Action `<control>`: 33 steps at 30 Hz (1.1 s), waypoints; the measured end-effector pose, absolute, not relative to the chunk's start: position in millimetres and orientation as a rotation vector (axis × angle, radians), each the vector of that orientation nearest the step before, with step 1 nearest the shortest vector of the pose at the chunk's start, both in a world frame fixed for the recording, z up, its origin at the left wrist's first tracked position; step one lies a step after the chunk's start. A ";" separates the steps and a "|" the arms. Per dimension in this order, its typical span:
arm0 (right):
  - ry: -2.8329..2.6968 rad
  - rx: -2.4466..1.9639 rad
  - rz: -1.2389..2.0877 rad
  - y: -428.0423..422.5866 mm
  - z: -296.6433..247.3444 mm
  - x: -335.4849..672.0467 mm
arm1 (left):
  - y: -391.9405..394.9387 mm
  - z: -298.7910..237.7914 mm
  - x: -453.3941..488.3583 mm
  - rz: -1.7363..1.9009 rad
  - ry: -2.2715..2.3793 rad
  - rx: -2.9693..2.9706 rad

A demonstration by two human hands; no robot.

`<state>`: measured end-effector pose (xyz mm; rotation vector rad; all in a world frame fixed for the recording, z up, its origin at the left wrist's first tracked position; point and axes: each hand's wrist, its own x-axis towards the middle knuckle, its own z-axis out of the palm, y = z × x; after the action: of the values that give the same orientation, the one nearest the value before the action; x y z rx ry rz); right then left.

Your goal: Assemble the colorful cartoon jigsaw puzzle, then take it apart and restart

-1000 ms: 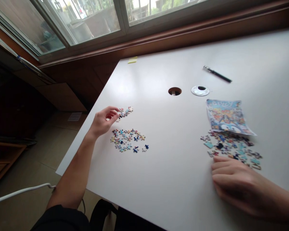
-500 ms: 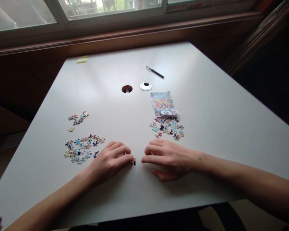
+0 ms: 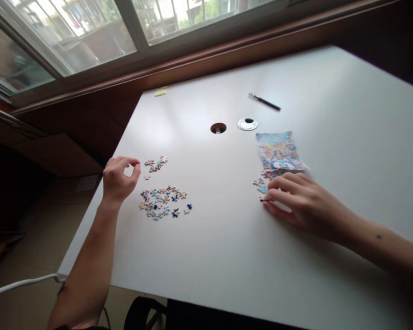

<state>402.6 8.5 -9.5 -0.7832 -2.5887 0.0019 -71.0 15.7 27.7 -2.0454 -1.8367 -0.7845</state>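
Observation:
My left hand (image 3: 119,179) is raised over the table's left edge, thumb and index finger curled into a pinch. Whether a small piece sits between those fingertips I cannot make out. Just right of it lies a small group of jigsaw pieces (image 3: 154,165), with a single pale piece (image 3: 147,177) below. A larger heap of jigsaw pieces (image 3: 163,201) spreads nearer to me. At the right, my right hand (image 3: 296,199) pinches a dark puzzle piece (image 3: 262,200) low over the table. Its fingers partly cover another heap of pieces (image 3: 261,183).
A printed picture sheet (image 3: 280,151) lies behind the right heap. Farther back are a round cable hole (image 3: 218,128), its metal cover (image 3: 248,123) and a black pen (image 3: 265,101). A yellow sticky note (image 3: 160,91) is at the far left edge of the white table (image 3: 206,256).
My left hand has moved from the table's middle to the far left beside the small group. My right hand has shifted right to the heap below the sheet. The view has turned left.

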 end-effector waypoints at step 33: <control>-2.787 -0.471 0.297 -20.2 -2.9 368.6 | -36.7 3.1 83.6 -0.689 -0.942 -3.175</control>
<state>368.6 -20.2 -2.9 -0.4713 -2.7865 0.2974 83.6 -36.7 3.1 -3.1747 -0.9420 -0.6886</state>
